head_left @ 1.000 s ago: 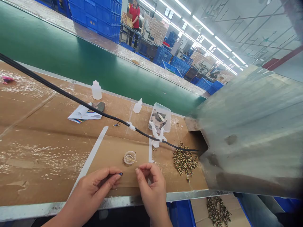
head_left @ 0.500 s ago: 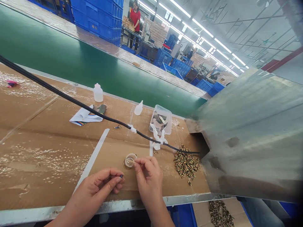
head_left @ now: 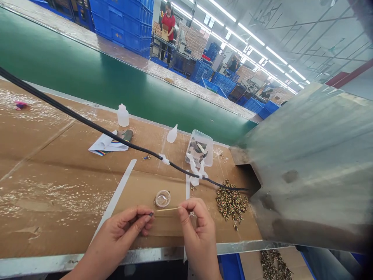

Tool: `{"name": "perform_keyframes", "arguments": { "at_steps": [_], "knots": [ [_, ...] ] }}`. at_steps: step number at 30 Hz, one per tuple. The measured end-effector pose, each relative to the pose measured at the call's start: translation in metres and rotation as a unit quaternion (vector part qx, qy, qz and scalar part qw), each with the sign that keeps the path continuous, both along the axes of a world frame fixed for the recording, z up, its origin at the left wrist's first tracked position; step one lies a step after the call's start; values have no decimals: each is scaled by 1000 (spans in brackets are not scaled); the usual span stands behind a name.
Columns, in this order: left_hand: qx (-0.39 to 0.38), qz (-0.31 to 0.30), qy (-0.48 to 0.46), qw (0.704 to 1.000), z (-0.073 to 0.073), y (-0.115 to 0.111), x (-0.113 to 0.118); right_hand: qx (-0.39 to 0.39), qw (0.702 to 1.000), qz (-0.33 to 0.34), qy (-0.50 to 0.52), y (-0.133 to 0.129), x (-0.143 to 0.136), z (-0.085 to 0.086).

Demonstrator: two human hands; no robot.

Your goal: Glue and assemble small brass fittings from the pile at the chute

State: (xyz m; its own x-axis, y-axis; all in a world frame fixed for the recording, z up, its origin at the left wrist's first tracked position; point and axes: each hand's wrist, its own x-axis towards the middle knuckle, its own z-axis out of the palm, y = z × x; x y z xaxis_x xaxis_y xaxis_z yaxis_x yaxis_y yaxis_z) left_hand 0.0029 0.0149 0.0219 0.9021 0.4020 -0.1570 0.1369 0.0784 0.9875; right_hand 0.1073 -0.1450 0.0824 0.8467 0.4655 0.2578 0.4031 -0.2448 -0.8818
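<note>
My left hand (head_left: pixel 128 229) pinches a tiny dark bluish piece (head_left: pixel 151 214) between thumb and forefinger; its exact kind is too small to make out. Between thumb and fingers of my right hand (head_left: pixel 198 229) is a thin wooden toothpick (head_left: pixel 167 210), lying level with its tip pointing left at the dark piece, touching it or nearly so. Just behind the toothpick stands a small clear round cup (head_left: pixel 162 198) on the cardboard. To the right of my right hand lies a heap of small multicoloured pieces (head_left: pixel 231 202).
A black cable (head_left: pixel 96 126) crosses the cardboard-covered table (head_left: pixel 58 186). Behind are two white squeeze bottles (head_left: pixel 122 116), folded cloth (head_left: pixel 109 144) and a plastic box (head_left: pixel 208 155). A metal housing (head_left: pixel 305 167) stands at right, a green conveyor belt (head_left: pixel 131 85) beyond. A person in red (head_left: pixel 168 23) stands far back.
My right hand has drawn the toothpick out of the cup and moved it right and toward me, its tip now at the piece in my left hand. The left hand has barely moved.
</note>
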Motion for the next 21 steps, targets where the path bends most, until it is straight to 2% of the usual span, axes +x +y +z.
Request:
{"name": "perform_keyframes", "arguments": {
  "at_steps": [7,16,21],
  "knots": [
    [-39,16,-3,999,0,-1,0,-6,999,21,-28,3,-6,-1],
    [-11,25,-10,1000,5,-2,1,-32,996,31,-82,2,-14,0],
    [30,15,-14,999,5,-1,1,-60,990,44,-124,-1,-15,3]
  ]
}}
